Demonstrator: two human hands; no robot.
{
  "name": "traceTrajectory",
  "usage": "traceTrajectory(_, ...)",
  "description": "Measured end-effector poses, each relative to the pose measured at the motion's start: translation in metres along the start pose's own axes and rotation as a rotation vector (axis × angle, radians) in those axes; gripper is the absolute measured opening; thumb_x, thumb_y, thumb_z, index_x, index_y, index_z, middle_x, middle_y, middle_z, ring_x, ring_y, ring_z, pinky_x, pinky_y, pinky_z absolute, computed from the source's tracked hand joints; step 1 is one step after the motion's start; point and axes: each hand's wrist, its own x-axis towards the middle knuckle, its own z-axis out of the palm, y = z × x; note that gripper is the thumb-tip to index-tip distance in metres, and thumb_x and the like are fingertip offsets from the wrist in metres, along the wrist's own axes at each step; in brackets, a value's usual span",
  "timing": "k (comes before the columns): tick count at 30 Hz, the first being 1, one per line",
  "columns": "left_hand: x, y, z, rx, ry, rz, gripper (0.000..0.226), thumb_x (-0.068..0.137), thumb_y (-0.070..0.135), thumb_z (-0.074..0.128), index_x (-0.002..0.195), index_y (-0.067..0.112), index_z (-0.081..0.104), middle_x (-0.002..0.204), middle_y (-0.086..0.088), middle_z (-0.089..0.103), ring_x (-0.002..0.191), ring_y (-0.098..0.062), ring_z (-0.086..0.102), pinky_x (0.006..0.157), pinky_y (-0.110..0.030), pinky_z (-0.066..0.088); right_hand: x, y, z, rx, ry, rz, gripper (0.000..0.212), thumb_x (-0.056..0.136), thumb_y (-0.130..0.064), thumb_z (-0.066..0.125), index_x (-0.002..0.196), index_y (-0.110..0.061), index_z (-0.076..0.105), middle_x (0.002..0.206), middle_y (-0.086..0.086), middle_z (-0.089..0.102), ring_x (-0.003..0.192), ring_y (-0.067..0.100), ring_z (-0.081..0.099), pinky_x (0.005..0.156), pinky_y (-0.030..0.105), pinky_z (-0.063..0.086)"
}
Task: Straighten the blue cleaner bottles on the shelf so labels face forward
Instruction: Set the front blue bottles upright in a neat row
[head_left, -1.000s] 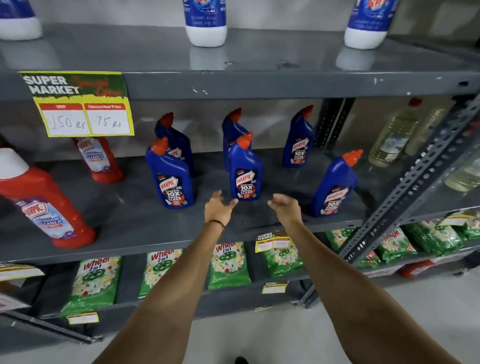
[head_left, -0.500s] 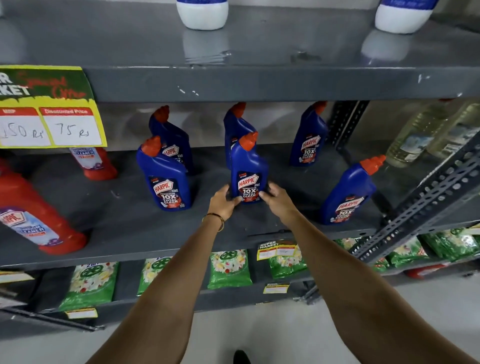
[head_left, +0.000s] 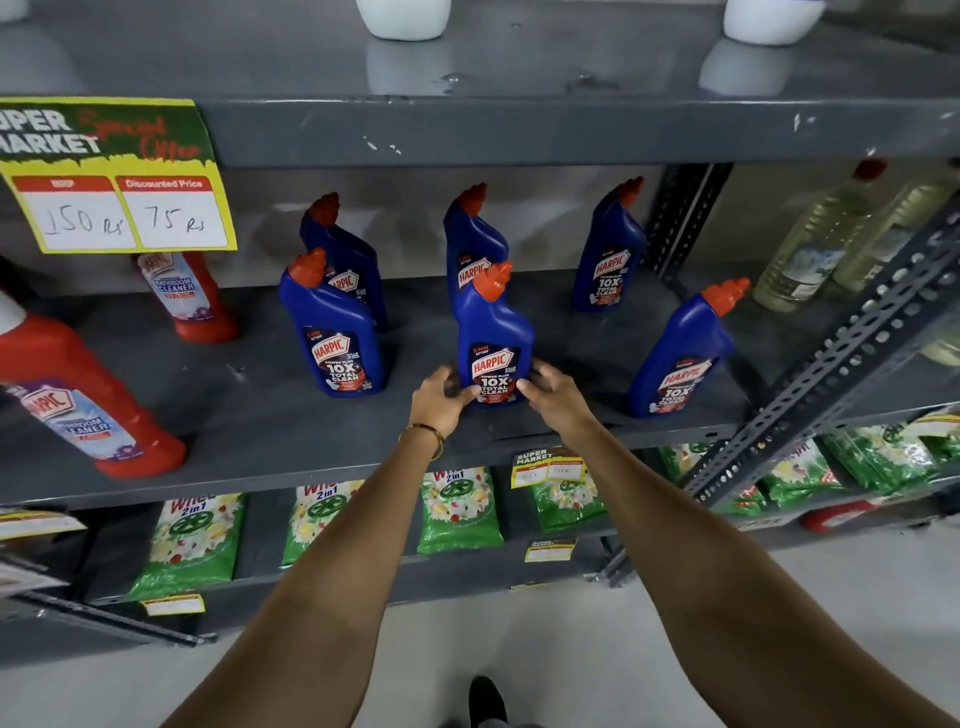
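Several blue Harpic cleaner bottles with orange caps stand on the grey middle shelf (head_left: 270, 441). The front centre bottle (head_left: 493, 338) is upright with its label facing me. My left hand (head_left: 441, 400) grips its lower left side and my right hand (head_left: 550, 392) its lower right side. To the left stands the front left bottle (head_left: 332, 332), label forward. At the right, the front right bottle (head_left: 680, 353) leans and is turned slightly. Three more blue bottles (head_left: 608, 249) stand in the back row, partly hidden.
Red Harpic bathroom cleaner bottles (head_left: 88, 405) stand at the left. A yellow price sign (head_left: 114, 208) hangs from the upper shelf. Clear bottles (head_left: 810, 249) sit at the right behind a slanted perforated metal strut (head_left: 841, 364). Green Wheel packets (head_left: 457, 509) fill the lower shelf.
Both hands reached forward from the shelf's front edge and closed on the base of the front centre bottle. The camera moved closer to the shelf.
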Motion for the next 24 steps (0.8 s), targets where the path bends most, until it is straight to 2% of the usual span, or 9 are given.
traceTrajectory(3, -0.012, -0.003, -0.002, 0.019, -0.01, 0.005, 0.045, 0.083, 0.023, 0.067, 0.121, 0.001, 0.053, 0.126, -0.016, 0.061, 0.117, -0.028, 0.057, 0.1, -0.039, 0.046, -0.014, 0.002, 0.0, -0.024, 0.0, -0.009, 0.041, 0.092, -0.009, 0.051, 0.133, -0.01, 0.046, 0.13, 0.012, 0.058, 0.111, 0.015, 0.053, 0.104, 0.041, 0.044)
traceTrajectory(8, -0.028, -0.006, -0.004, 0.027, -0.006, 0.031, 0.044, 0.083, 0.022, 0.067, 0.12, 0.003, 0.054, 0.125, -0.016, 0.062, 0.116, -0.029, 0.057, 0.1, -0.039, 0.047, -0.026, 0.009, 0.002, -0.074, 0.02, -0.006, 0.034, 0.09, -0.014, 0.054, 0.124, -0.012, 0.054, 0.126, 0.011, 0.062, 0.116, 0.022, 0.058, 0.102, 0.049, 0.045)
traceTrajectory(16, -0.042, -0.006, -0.005, 0.023, -0.005, 0.049, 0.045, 0.084, 0.019, 0.066, 0.124, 0.003, 0.053, 0.126, -0.017, 0.061, 0.117, -0.028, 0.057, 0.102, -0.039, 0.045, -0.039, 0.011, 0.002, -0.064, 0.02, -0.005, 0.034, 0.09, -0.013, 0.054, 0.124, -0.012, 0.054, 0.126, 0.011, 0.063, 0.116, 0.022, 0.058, 0.103, 0.047, 0.045)
traceTrajectory(24, -0.048, -0.008, -0.005, -0.01, -0.005, 0.046, 0.044, 0.083, 0.018, 0.066, 0.123, 0.004, 0.053, 0.123, -0.016, 0.062, 0.116, -0.027, 0.057, 0.097, -0.035, 0.045, -0.048, 0.007, 0.0, -0.088, 0.008, -0.01, 0.033, 0.09, -0.014, 0.053, 0.124, -0.013, 0.055, 0.125, 0.01, 0.063, 0.115, 0.022, 0.058, 0.102, 0.047, 0.046)
